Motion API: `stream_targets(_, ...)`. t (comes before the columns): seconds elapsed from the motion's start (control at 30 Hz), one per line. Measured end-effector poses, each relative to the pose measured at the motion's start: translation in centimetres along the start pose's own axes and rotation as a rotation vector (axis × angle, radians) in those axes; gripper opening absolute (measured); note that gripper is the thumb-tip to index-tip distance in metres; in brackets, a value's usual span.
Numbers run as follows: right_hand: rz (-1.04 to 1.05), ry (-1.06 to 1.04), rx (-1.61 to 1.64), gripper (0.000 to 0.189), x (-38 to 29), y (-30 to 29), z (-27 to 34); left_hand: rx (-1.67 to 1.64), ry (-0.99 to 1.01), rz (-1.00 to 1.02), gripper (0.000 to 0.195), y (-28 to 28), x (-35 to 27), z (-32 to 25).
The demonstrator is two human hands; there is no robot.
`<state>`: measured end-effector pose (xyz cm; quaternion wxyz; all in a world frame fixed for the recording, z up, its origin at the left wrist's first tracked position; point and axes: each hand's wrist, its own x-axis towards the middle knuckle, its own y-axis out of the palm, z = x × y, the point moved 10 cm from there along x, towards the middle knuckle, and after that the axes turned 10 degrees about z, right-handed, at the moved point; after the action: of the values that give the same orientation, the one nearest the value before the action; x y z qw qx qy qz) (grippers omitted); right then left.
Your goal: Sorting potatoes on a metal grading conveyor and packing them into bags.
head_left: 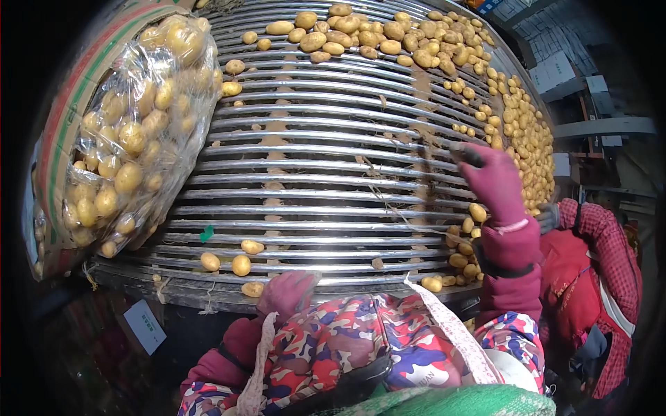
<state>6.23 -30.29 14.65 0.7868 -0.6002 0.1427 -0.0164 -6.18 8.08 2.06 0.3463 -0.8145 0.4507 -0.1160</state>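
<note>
A conveyor of metal rods (333, 195) lies before me. My left hand (289, 294), in a purple glove, rests at its near edge beside a few potatoes (241, 265); whether it is closed on anything cannot be seen. My right hand (481, 166), gloved with dark fingertips, is raised over the right side of the rods, its fingers bent; no object shows in it. Many potatoes (525, 135) are heaped along the right edge, and more potatoes (390, 34) lie at the far end. A small pile of potatoes (460, 260) sits under my right forearm.
An open cardboard box (57, 130) with a clear plastic bag of potatoes (130, 138) stands on the left. A co-worker in a red checked sleeve (606, 229) is at the right, a grey-gloved hand (547, 217) near the heap. A green scrap (207, 234) and dry stems lie on the rods.
</note>
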Motion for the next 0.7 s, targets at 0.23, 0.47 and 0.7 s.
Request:
stream_targets(0.23,-0.093,-0.133,-0.065,0.033,-1.0,2.9,0.1,0.01,-0.046,0.058,0.051,0.6,0.1,0.5)
stream_targets(0.47,-0.122,-0.134,-0.142,0.035,-1.1,4.8,1.8,0.037,-0.059,0.046,0.05,1.1,0.0,1.1)
stream_targets(0.7,0.031,-0.042,-0.282,0.034,-0.1,5.8,3.2,0.073,-0.147,0.143,0.048,2.4,0.1,2.2)
